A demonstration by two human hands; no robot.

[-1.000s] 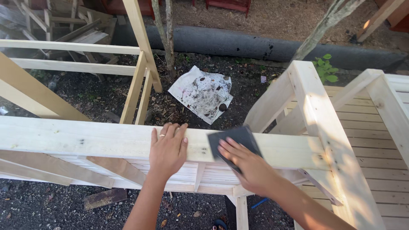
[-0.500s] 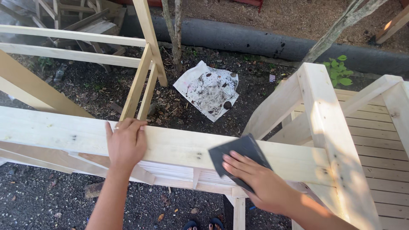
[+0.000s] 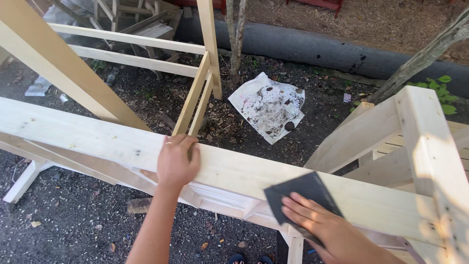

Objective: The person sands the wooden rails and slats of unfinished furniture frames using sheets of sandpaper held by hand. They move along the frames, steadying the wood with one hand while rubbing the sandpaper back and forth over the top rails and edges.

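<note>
Outdoors, on dirt ground: unpainted pale wood frame under both hands.
Beam: wide pale plank (image 3: 97, 137) runs from left edge down toward right, joins upright post (image 3: 430, 161) at right.
Left hand: left hand (image 3: 177, 161) lies palm down on the plank's top face, about mid-length. Fingers curl over the far edge. Ring on one finger. Grip state: flat and open, nothing clasped, just pressing on the wood.
Right hand: right hand (image 3: 325, 230) sits on the dark sanding sheet (image 3: 300, 193), fingers spread flat on it, pressing it to the plank. Grip state: open palm, sheet pinned under the fingers, not pinched.
Sheet location: on the plank's top face, right of the left hand, well apart from it, near the post joint. Its near corner overhangs the plank's near edge.
Under plank: thinner diagonal braces (image 3: 73, 166) and a short leg (image 3: 294, 249) below the near edge.
Behind: second pale frame (image 3: 132, 49) with rails and slanted struts, upper left.
Ground: crumpled stained paper (image 3: 268, 105) on the soil beyond the plank, between the two frames. Dark pipe (image 3: 312, 49) lies across the top. Thin tree trunk (image 3: 236, 34) in front of it.
Right side: slatted wooden surface (image 3: 391, 146) behind the post.
Bottom edge: dark shoe tips (image 3: 249, 258) just visible.
</note>
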